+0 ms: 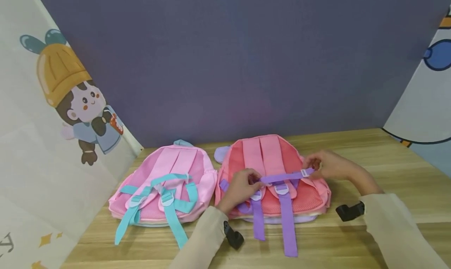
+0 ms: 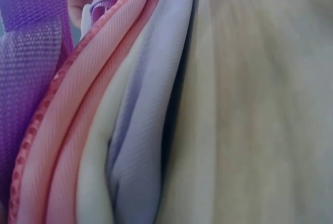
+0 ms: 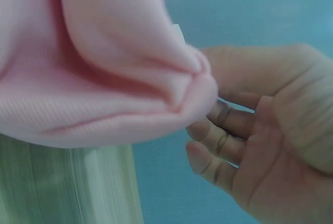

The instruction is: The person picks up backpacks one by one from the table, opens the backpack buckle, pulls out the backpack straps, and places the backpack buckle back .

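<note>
A coral-pink backpack (image 1: 232, 165) lies back side up on the table, its padded shoulder straps (image 1: 271, 153) facing me. My left hand (image 1: 243, 188) pinches a purple webbing strap (image 1: 283, 177) near the middle of the pack. At the pack's right side, my right hand (image 1: 327, 165) grips the other end of that strap, close by a white slider (image 1: 305, 173). The strap runs nearly straight between both hands. Two purple strap tails (image 1: 289, 230) hang over the pack's lower edge. In the right wrist view, a pink fabric corner (image 3: 192, 94) partly hides the right hand's fingertips.
To the left, right beside the coral pack, lies a lighter pink backpack (image 1: 208, 179) with turquoise straps (image 1: 172, 222). Both rest on a wooden table (image 1: 363, 155). A dark panel (image 1: 246, 65) rises behind, with printed walls (image 1: 21, 163) at the sides.
</note>
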Available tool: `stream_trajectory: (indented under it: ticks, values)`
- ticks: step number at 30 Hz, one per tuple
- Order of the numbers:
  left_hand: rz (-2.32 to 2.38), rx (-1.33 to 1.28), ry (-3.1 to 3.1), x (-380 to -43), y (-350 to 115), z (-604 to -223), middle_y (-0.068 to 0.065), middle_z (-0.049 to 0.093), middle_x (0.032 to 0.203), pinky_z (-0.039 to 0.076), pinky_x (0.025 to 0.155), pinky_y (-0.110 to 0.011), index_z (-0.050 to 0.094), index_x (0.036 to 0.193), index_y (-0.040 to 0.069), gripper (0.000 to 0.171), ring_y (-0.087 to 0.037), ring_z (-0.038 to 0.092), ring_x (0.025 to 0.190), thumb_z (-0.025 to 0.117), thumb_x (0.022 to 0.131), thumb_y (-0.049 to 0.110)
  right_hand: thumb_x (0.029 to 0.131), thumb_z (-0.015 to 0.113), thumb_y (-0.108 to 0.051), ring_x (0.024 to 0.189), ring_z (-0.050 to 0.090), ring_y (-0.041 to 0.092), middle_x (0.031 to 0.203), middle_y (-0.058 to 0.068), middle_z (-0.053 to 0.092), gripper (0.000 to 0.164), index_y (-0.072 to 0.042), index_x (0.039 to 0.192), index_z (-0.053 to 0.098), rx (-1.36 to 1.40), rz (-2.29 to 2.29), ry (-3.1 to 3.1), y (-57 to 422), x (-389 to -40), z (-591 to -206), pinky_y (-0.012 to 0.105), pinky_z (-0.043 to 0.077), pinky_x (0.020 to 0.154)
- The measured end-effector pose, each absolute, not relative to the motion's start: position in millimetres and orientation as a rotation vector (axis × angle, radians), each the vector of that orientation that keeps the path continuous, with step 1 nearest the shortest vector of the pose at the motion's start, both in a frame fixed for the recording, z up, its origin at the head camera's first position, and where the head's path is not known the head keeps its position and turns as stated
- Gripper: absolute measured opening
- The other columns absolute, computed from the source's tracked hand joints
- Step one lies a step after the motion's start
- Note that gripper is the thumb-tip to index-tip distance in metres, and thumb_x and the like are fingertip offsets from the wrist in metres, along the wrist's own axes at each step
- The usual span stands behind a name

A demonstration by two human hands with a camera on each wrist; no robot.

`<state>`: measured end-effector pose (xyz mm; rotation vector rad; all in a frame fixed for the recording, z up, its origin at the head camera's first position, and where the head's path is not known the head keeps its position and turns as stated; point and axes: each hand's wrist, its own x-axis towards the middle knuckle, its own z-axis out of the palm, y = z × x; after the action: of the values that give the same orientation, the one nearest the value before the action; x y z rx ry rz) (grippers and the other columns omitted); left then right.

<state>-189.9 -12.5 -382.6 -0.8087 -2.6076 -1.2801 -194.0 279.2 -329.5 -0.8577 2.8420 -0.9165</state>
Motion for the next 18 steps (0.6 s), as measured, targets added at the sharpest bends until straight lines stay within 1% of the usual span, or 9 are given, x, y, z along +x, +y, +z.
stream_trajectory:
  ticks: [9,18]
  values:
    - [-1.228,-0.827,-2.576,-187.4,-4.4,-384.7,-0.007,0.068,0.085,0.044,0.064,-0.015,0.069,0.096,0.004,0.014,-0.002,0.052,0.069,0.069,0.083,0.010,0.076,0.073,-0.007,0.079,0.053,0.015,0.085,0.000,0.063,0.017,-0.006,0.092,0.066,-0.767,-0.875,2.859,283.7,-193.1,-328.6,0.025,0.046,0.065]
    - [-1.313,-0.827,-2.565,-186.8,-6.6,-382.4,-0.009,0.070,0.091,0.045,0.068,-0.016,0.069,0.099,0.003,0.014,-0.002,0.052,0.071,0.065,0.086,0.008,0.076,0.074,-0.009,0.075,0.050,0.012,0.081,-0.002,0.061,0.016,-0.007,0.091,0.067,-0.777,-0.858,2.859,282.6,-195.7,-328.5,0.024,0.045,0.064]
